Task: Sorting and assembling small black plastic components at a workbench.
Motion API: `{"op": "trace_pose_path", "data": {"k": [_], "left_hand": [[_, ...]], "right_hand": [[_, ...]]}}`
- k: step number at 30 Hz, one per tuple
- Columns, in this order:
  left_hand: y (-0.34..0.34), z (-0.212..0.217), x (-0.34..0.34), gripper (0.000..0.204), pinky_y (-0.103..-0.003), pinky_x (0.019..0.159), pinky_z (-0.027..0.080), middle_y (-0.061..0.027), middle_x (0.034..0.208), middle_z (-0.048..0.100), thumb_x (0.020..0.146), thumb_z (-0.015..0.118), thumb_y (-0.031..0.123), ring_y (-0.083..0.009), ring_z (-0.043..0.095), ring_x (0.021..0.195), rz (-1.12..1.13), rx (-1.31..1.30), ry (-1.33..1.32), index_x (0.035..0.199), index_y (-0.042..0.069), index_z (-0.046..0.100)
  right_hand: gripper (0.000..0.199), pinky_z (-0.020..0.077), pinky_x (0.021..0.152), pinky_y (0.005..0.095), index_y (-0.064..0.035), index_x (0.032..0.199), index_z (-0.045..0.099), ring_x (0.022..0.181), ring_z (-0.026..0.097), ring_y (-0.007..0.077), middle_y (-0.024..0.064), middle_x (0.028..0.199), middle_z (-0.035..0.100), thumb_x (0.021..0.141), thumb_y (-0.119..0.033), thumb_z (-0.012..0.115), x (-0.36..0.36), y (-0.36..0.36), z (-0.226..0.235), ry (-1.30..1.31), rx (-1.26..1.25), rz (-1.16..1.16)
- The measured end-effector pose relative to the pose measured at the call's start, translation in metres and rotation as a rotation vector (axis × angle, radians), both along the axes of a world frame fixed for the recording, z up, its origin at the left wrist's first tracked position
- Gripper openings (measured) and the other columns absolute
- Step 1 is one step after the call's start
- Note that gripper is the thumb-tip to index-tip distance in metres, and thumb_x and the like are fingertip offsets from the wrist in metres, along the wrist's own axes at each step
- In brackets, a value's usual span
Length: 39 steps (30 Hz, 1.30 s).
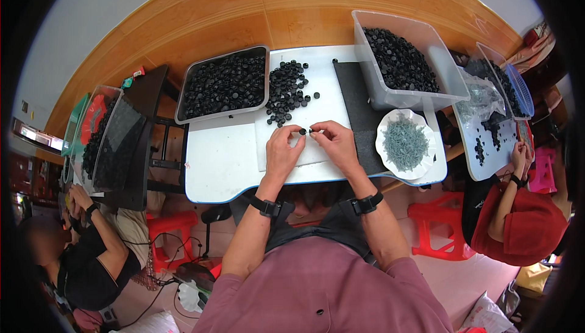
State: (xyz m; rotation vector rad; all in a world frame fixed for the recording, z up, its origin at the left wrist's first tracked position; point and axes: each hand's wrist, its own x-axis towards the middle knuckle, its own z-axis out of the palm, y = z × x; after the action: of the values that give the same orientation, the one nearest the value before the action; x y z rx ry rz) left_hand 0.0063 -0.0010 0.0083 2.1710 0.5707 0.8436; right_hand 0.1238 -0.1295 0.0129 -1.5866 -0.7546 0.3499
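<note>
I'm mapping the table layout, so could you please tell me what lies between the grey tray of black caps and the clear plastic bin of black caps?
In the head view, a loose pile of black caps lies on the white table between the grey tray and the clear plastic bin.

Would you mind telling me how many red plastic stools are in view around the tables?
2. One red stool stands on the floor to the left of the white table, and the other red stool stands to its right. More may be hidden behind people.

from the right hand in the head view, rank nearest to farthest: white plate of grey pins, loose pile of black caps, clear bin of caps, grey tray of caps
From the right hand:
1. Loose pile, just ahead, slightly left.
2. White plate, to the right. Close to the pile's distance; hard to call.
3. Clear bin, ahead right.
4. Grey tray, far left.
</note>
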Motion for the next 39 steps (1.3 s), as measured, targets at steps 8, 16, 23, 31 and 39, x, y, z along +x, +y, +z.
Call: {"op": "trace_pose_path", "data": {"k": [8, 16, 23, 31, 39], "left_hand": [[-0.001, -0.002, 0.000, 0.026, -0.036, 0.070, 0.056, -0.0095, 0.090, 0.072, 0.081, 0.079, 0.008, -0.0244, 0.067, 0.076, -0.032, -0.015, -0.055, 0.106, 0.005, 0.072], [-0.002, -0.002, -0.001, 0.025, -0.036, 0.070, 0.056, -0.0115, 0.089, 0.071, 0.083, 0.078, 0.007, -0.0248, 0.068, 0.076, -0.053, -0.020, -0.049, 0.106, 0.004, 0.071], [0.000, -0.004, -0.002, 0.026, -0.036, 0.071, 0.057, -0.0127, 0.090, 0.071, 0.085, 0.079, 0.008, -0.0252, 0.070, 0.078, -0.089, -0.015, -0.052, 0.110, 0.004, 0.071], [0.000, -0.002, -0.003, 0.026, -0.035, 0.071, 0.059, -0.0138, 0.091, 0.072, 0.086, 0.080, 0.007, -0.0256, 0.073, 0.078, -0.098, -0.043, -0.048, 0.111, 0.003, 0.071], [0.001, -0.003, -0.001, 0.027, -0.032, 0.071, 0.058, -0.0124, 0.094, 0.076, 0.085, 0.080, 0.005, -0.0195, 0.073, 0.076, -0.068, -0.104, -0.021, 0.111, 0.001, 0.074]], "right_hand": [[0.017, 0.0514, 0.061, 0.0256, -0.0030, 0.103, 0.077, 0.067, 0.064, 0.0111, 0.0067, 0.092, 0.075, 0.086, -0.004, 0.077, -0.003, 0.004, -0.002, -0.167, 0.014, -0.006], [0.017, 0.0541, 0.064, 0.0297, -0.0023, 0.103, 0.076, 0.070, 0.068, 0.0186, 0.0091, 0.093, 0.073, 0.087, -0.005, 0.076, -0.004, 0.005, 0.001, -0.249, -0.014, 0.006], [0.017, 0.0554, 0.067, 0.0306, -0.0016, 0.104, 0.078, 0.074, 0.071, 0.0213, 0.0114, 0.093, 0.075, 0.087, -0.005, 0.076, -0.004, 0.005, -0.001, -0.256, -0.021, 0.018], [0.017, 0.0539, 0.066, 0.0273, 0.0020, 0.104, 0.078, 0.073, 0.069, 0.0133, 0.0100, 0.088, 0.077, 0.090, -0.006, 0.074, 0.004, 0.007, -0.005, 0.035, -0.036, 0.093], [0.014, 0.0497, 0.055, 0.0246, 0.0044, 0.098, 0.076, 0.060, 0.062, 0.0089, 0.0070, 0.081, 0.074, 0.089, -0.006, 0.073, 0.021, 0.016, -0.004, 0.243, -0.052, 0.186]]}}
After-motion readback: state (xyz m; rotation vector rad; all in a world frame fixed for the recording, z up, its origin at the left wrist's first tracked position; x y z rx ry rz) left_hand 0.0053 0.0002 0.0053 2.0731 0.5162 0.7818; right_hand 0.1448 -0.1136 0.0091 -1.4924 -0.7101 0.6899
